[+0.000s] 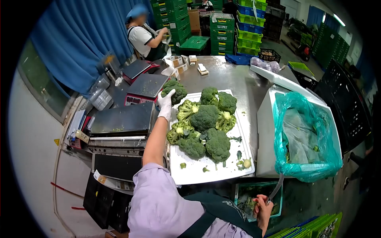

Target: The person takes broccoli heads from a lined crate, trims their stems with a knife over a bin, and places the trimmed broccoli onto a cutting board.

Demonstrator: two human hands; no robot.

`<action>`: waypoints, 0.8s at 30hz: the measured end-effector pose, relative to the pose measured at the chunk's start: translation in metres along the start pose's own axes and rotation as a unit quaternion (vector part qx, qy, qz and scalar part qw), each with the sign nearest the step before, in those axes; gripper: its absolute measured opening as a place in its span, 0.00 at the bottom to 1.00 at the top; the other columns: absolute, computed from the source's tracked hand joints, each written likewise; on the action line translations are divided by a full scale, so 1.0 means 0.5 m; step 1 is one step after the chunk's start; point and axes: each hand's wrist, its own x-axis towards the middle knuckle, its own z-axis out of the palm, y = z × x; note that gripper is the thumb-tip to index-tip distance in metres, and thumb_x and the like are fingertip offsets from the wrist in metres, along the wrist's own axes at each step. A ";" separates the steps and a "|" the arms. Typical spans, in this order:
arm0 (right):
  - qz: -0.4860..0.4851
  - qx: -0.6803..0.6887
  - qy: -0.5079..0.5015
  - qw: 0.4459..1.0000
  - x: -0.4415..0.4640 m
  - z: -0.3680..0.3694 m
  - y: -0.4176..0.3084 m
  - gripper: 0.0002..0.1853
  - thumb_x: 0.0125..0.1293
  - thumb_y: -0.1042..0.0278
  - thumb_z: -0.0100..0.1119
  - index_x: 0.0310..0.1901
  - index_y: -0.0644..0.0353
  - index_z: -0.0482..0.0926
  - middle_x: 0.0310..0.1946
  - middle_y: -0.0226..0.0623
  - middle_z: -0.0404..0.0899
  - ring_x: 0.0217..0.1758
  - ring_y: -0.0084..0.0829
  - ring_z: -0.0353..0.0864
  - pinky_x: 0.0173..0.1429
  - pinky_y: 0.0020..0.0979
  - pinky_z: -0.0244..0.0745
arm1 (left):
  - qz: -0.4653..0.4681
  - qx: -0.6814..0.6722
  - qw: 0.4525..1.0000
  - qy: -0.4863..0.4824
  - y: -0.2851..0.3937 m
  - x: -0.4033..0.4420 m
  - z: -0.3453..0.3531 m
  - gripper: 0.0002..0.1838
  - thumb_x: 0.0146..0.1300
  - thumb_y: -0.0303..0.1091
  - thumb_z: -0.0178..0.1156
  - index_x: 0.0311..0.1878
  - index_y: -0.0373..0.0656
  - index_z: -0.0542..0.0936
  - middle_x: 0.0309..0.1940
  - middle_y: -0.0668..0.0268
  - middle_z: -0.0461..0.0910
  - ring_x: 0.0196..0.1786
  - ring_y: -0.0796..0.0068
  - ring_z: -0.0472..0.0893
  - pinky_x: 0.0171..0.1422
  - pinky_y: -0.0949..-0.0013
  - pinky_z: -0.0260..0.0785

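Note:
My left hand [164,104], in a white glove, grips a head of broccoli [174,90] above the far left corner of a white cutting board [186,172]. Several more broccoli heads [205,118] are heaped on the board, some with cut stems turned up. Small florets and leaf scraps lie near its front edge. My bare right hand [262,208] is closed around the handle of a knife [276,188], held low to the right of the board with the blade pointing up. Under that hand stands a bin [236,194] with green trimmings.
A white foam box [266,135] lined with a teal plastic bag [282,158] stands right of the board. Scales [149,85] and a wrapping machine [119,119] are on the left. A co-worker [145,37] stands at the far left, near stacked green crates [172,20].

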 end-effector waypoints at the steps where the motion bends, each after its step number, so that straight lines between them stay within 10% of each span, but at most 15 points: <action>1: 0.000 0.000 0.001 1.000 0.001 0.004 0.000 0.11 0.65 0.67 0.57 0.42 0.68 0.76 0.29 0.43 0.81 0.12 0.19 0.65 0.15 0.22 0.59 | -0.001 0.000 1.000 -0.001 -0.012 0.014 0.000 0.33 0.38 0.37 0.78 0.49 0.39 0.74 0.44 0.59 0.78 0.43 0.69 0.79 0.48 0.65 0.73; 5: 0.019 0.006 0.034 0.999 -0.009 0.023 -0.005 0.11 0.65 0.67 0.57 0.41 0.68 0.75 0.29 0.44 0.80 0.12 0.20 0.65 0.14 0.22 0.59 | 0.041 0.366 0.929 0.028 -0.092 0.059 -0.031 0.34 0.37 0.48 0.76 0.49 0.43 0.78 0.43 0.56 0.81 0.44 0.61 0.80 0.51 0.62 0.71; 9: 0.009 0.003 0.045 0.999 -0.018 0.029 -0.003 0.12 0.64 0.67 0.58 0.41 0.69 0.74 0.29 0.44 0.80 0.11 0.20 0.64 0.14 0.23 0.59 | -0.123 0.343 0.928 -0.082 -0.111 0.081 -0.060 0.32 0.38 0.45 0.75 0.47 0.37 0.80 0.44 0.53 0.82 0.47 0.59 0.81 0.52 0.64 0.70; 14: 0.014 0.030 0.046 0.998 -0.021 0.032 0.010 0.12 0.64 0.67 0.58 0.41 0.68 0.75 0.29 0.42 0.80 0.12 0.18 0.64 0.14 0.22 0.58 | 0.004 0.531 0.847 -0.004 -0.104 0.092 -0.029 0.38 0.37 0.47 0.67 0.56 0.42 0.75 0.53 0.47 0.74 0.56 0.46 0.74 0.60 0.52 0.65; 24: 0.010 0.051 0.013 0.999 -0.026 -0.011 0.023 0.11 0.63 0.68 0.59 0.44 0.65 0.76 0.33 0.39 0.82 0.15 0.14 0.66 0.18 0.19 0.60 | 0.230 0.280 0.847 -0.389 0.022 -0.114 0.380 0.26 0.51 0.46 0.67 0.53 0.46 0.79 0.52 0.55 0.76 0.53 0.57 0.77 0.60 0.59 0.68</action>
